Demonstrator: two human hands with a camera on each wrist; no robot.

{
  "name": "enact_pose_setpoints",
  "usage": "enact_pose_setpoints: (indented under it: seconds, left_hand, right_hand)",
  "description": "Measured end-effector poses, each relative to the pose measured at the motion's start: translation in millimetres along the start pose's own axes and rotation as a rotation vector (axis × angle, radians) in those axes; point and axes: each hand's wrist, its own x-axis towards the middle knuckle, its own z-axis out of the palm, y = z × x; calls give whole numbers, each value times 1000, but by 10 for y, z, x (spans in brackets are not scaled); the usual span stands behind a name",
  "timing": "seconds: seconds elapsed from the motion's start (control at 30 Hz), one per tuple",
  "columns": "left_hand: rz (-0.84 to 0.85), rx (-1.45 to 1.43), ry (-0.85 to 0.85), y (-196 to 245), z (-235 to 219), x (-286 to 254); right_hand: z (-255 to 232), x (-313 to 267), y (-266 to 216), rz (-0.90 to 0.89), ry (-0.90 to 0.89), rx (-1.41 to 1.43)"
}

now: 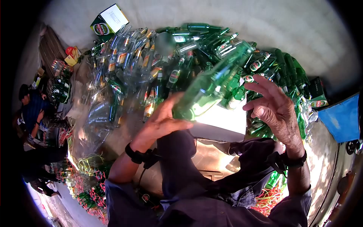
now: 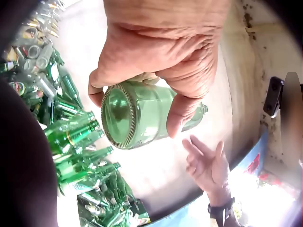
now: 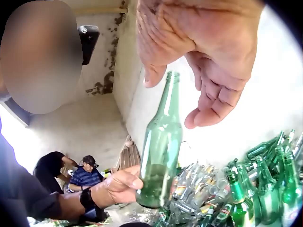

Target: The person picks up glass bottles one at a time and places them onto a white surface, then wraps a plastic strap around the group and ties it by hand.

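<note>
- A green glass bottle (image 1: 211, 85) was held near its base by the left hand (image 1: 160, 123), the fingers and thumb curled round the lower body, the ribbed bottom left uncovered beyond the fingertips.
- In the left wrist view, the bottle's base (image 2: 120, 116) was seen end on, just under the curled fingers (image 2: 182, 106), with the thumb tip at its rim.
- The bottle was tilted in the head view, its neck pointing up and away from the gripping fingers, toward the right hand (image 1: 274, 108).
- The right hand was kept free of the bottle: its fingers were spread and loosely bent, nothing clamped in them.
- In the right wrist view, the bottle's mouth (image 3: 173, 75) was seen just below the right fingers (image 3: 210, 106), close to them but not touched.
- A heap of green bottles (image 1: 261, 66) was seen beyond the right fingertips, and a heap of clear bottles (image 1: 128, 56) beyond the left fingers.
- A pale block (image 1: 223, 125) was seen below the held bottle, between the two wrists.
- A green carton (image 1: 109, 19) lay at the far edge of the clear heap.
</note>
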Motion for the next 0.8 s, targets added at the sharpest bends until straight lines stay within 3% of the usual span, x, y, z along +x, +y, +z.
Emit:
enact_pose_setpoints:
  seconds: [0.1, 0.17, 0.23, 0.33, 0.47, 0.6, 0.67, 0.8]
  left_hand:
    - [52, 27, -86, -250, 200, 35]
    - [55, 33, -152, -377, 286, 83]
    - [-48, 189, -124, -463, 373, 107]
    - [6, 269, -149, -621, 464, 105]
    - [4, 477, -73, -805, 479, 41]
    - [-19, 459, 32, -617, 389, -276]
    - [186, 644, 115, -708, 335, -426]
    - [283, 772, 119, -702, 326, -572]
  right_hand:
    - [74, 3, -46, -67, 108, 76]
    - [12, 1, -13, 79, 91, 26]
    - [60, -6, 82, 33, 132, 30]
    - [119, 31, 215, 138, 209, 19]
    - [112, 98, 599, 132, 165, -88]
    - [215, 221, 787, 129, 144, -251]
    - [272, 309, 948, 134, 179, -243]
    - [316, 524, 1280, 189, 203, -295]
